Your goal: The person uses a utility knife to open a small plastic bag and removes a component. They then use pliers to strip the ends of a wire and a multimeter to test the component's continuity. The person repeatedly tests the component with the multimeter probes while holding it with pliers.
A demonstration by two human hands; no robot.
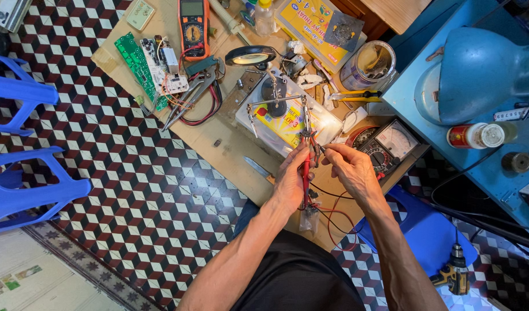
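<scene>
My left hand (291,179) grips a red probe (305,173) that points up toward the clip of a helping-hand stand (274,98). My right hand (352,167) pinches a thin wire (321,148) at the same clip, its fingertips almost touching the left hand's. Red and black leads (333,216) hang below both hands. An analog meter (391,144) lies just right of my right hand.
A low wooden board (218,138) carries an orange multimeter (193,26), a green circuit board (139,66), pliers (189,98) and a magnifier (250,56). Blue plastic stools (23,173) stand at left. A blue lamp (483,72) is at right, a drill (455,273) on the floor.
</scene>
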